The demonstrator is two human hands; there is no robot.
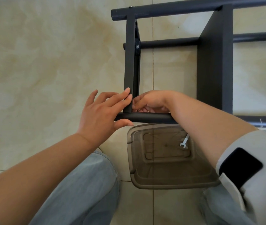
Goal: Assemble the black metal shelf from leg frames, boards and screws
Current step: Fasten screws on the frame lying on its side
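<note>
The black metal shelf lies on its side on the tiled floor. A near leg tube runs left to right, and a narrow black board meets it at a right angle. My left hand lies with straight fingers against the board's near end, its thumb under the tube's end. My right hand is curled at the inner corner where board and tube meet; what its fingertips hold is hidden. A second, wider board stands to the right. A screwed bracket shows on the far tube.
A clear brownish plastic bin sits on the floor just below the near tube, with a small silver wrench inside. My knees in light jeans frame the bin. Bare beige tiles stretch to the left.
</note>
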